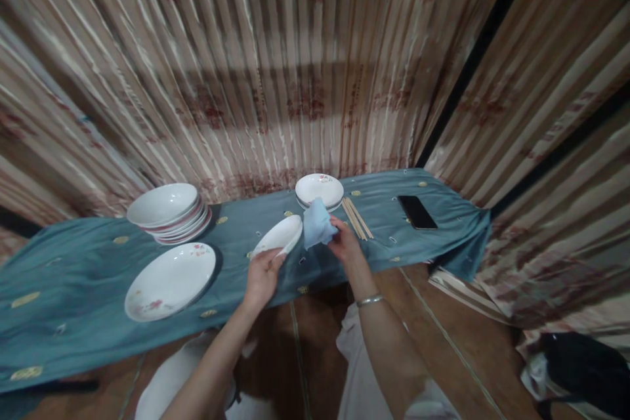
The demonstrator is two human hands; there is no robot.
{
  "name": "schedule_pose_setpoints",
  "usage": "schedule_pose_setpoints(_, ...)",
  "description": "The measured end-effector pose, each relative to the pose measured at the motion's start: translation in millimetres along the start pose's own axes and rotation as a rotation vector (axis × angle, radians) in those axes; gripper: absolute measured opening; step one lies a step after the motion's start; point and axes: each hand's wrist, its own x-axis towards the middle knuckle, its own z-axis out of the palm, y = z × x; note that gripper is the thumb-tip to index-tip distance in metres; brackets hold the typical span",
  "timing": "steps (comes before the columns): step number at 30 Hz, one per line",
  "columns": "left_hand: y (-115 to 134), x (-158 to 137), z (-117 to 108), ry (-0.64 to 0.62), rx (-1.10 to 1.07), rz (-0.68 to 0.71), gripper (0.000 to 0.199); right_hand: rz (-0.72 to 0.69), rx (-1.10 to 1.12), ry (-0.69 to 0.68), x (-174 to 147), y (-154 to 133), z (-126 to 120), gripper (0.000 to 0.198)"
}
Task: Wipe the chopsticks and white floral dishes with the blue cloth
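Note:
My left hand [263, 279] grips the near edge of a white plate [279, 236], which is tilted above the table. In my right hand [343, 241] is a light blue cloth [319, 223], held just right of that plate and apart from it. Behind the cloth sits a small stack of white plates [315, 189] with a red flower print. Several wooden chopsticks [357, 218] lie side by side to the right of this stack. Left of my left hand, a large white plate [170, 282] with red flowers rests on the table.
A stack of white bowls [165, 207] stands at the back left of the narrow table, covered by a teal cloth [88, 275]. A black phone [417, 212] lies on the right. Patterned curtains [275, 79] hang behind. A dark bag-like object [585, 367] is on the floor at right.

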Motion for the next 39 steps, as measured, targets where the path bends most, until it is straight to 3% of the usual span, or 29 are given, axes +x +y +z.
schedule_pose_setpoints(3, 19, 5, -3, 0.085, -0.198, -0.137, 0.022, -0.038, 0.039, -0.009, 0, -7, 1, 0.028)
schedule_pose_setpoints(6, 31, 6, -5, 0.081, -0.433, -0.228, 0.035, -0.084, 0.031, -0.014, -4, -11, 6, 0.035)
schedule_pose_setpoints(10, 32, 4, -3, 0.07, -0.572, -0.313, 0.025, -0.191, -0.159, -0.098, -18, -6, 27, 0.046)
schedule_pose_setpoints(13, 23, 5, -2, 0.06, -0.615, -0.34, 0.02, -0.435, -0.496, -0.164, -39, 8, 54, 0.04)
schedule_pose_setpoints(17, 12, 12, -7, 0.081, -0.709, -0.357, 0.011, -0.745, -1.204, -0.354, -66, 33, 88, 0.041)
schedule_pose_setpoints(21, 2, 18, -15, 0.093, -0.796, -0.393, 0.017, -0.848, -1.513, -0.333, -65, 44, 104, 0.043)
schedule_pose_setpoints(25, -5, 15, -22, 0.047, -0.769, -0.387, 0.035, -0.831, -1.533, -0.206, -45, 43, 105, 0.044)
schedule_pose_setpoints(29, -8, 11, -28, 0.033, -0.775, -0.406, 0.051, -0.791, -1.456, -0.118, -27, 50, 92, 0.049)
schedule_pose_setpoints(35, -13, 11, -38, 0.024, -0.718, -0.52, 0.051, -0.739, -1.311, -0.05, -13, 70, 65, 0.051)
schedule_pose_setpoints(39, -17, 11, -40, 0.0, -0.803, -0.508, 0.05, -0.749, -1.39, -0.1, -27, 79, 73, 0.052)
